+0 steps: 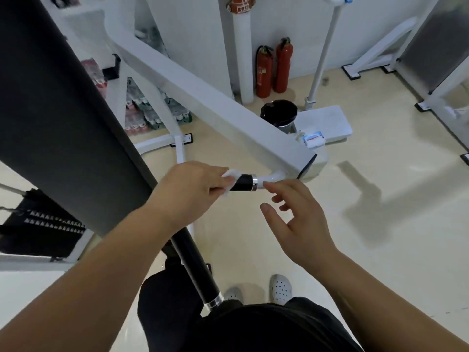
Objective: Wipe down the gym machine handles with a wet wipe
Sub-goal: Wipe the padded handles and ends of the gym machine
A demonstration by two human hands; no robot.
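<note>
A white machine arm (pixel 203 90) slants down from the upper left and ends in a short black handle (pixel 244 182) with a chrome ring. My left hand (pixel 187 189) grips this handle with a white wet wipe (pixel 232 175) wrapped around it; most of the grip is hidden under the hand. My right hand (pixel 297 219) hovers just right of the handle, fingers relaxed and spread, one fingertip close to the white neck by the chrome ring. It holds nothing. A second black handle (pixel 195 270) with a chrome end runs down toward my body.
A dark padded panel (pixel 58 118) fills the left. Behind stand two red fire extinguishers (pixel 274 68), a black bin (pixel 279 114), a white platform (pixel 327 120) with a wipe pack (pixel 313 138), and bottle crates (pixel 152 110). Another machine frame (pixel 431 72) is at the right.
</note>
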